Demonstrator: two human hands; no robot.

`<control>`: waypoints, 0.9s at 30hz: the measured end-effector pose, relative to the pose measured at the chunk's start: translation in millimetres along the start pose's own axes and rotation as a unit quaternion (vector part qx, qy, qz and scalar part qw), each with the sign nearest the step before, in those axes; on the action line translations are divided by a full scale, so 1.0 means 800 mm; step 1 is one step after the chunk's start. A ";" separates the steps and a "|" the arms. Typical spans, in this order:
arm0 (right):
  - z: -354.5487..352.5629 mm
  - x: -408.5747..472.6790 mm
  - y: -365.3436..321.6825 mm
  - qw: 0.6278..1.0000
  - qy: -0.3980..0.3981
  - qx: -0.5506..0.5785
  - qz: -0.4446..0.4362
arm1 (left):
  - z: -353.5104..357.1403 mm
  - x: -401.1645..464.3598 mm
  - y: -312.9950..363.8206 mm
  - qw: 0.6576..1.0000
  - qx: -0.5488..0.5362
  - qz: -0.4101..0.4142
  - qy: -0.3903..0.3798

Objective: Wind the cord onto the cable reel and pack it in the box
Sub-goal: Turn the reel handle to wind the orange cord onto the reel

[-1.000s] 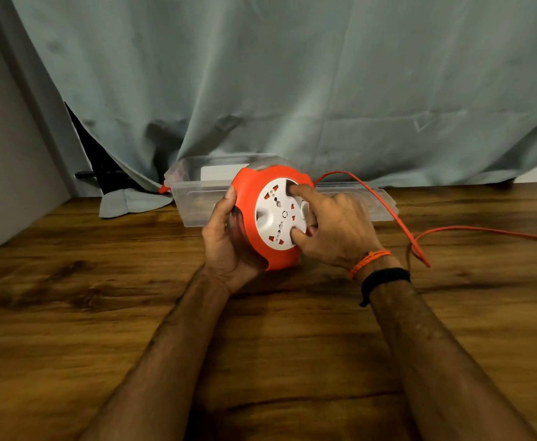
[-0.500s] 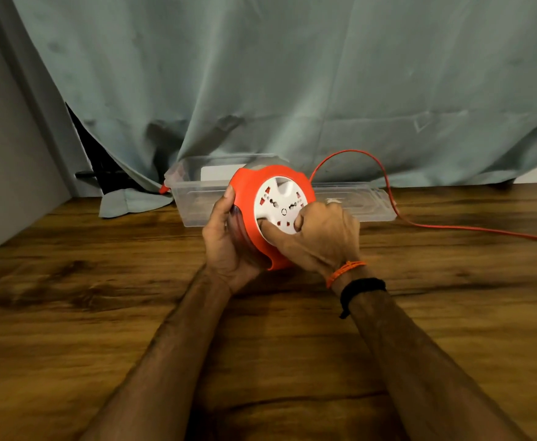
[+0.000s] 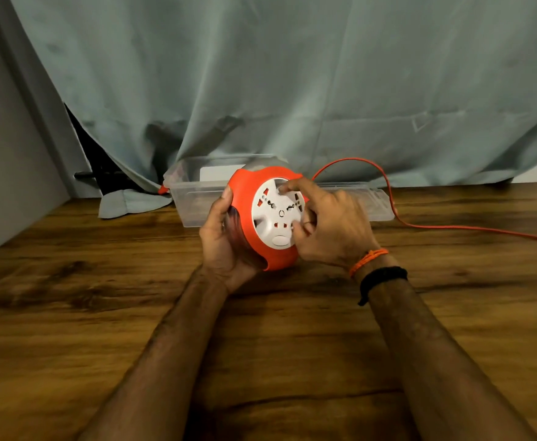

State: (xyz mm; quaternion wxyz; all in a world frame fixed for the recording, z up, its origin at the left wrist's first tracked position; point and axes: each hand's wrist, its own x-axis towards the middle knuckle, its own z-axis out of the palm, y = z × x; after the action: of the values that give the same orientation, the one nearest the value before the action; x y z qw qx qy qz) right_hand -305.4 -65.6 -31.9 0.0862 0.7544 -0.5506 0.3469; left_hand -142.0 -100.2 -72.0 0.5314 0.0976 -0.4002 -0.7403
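An orange cable reel (image 3: 247, 203) with a white socket face (image 3: 275, 214) stands on edge over the wooden table. My left hand (image 3: 221, 237) grips its orange back and left side. My right hand (image 3: 331, 227) has forefinger and thumb curled onto the white face, pinching it at top and lower right. The orange cord (image 3: 388, 198) arcs up from behind the reel, drops over the box and trails right along the table out of view. A clear plastic box (image 3: 194, 198) lies right behind the reel.
A grey-green curtain (image 3: 292, 84) hangs behind the box down to the table (image 3: 101, 313). A grey wall (image 3: 3, 173) bounds the left side. The box's clear lid (image 3: 375, 202) lies to the box's right.
The white face has turned under my right hand's fingers. The cord loop that lay near my right wrist has lifted into an arc behind the reel, and less slack lies on the table.
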 end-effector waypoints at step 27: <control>0.023 0.001 -0.014 0.994 0.011 -0.042 0.101 | -0.004 0.003 0.002 1.000 0.001 -0.005 0.005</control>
State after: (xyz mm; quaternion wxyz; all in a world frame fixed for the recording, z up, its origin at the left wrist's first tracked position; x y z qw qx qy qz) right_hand -287.5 -71.8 -42.4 0.0882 0.6867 -0.6370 0.3390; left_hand -139.9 -104.0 -72.5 0.5292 0.1041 -0.3981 -0.7420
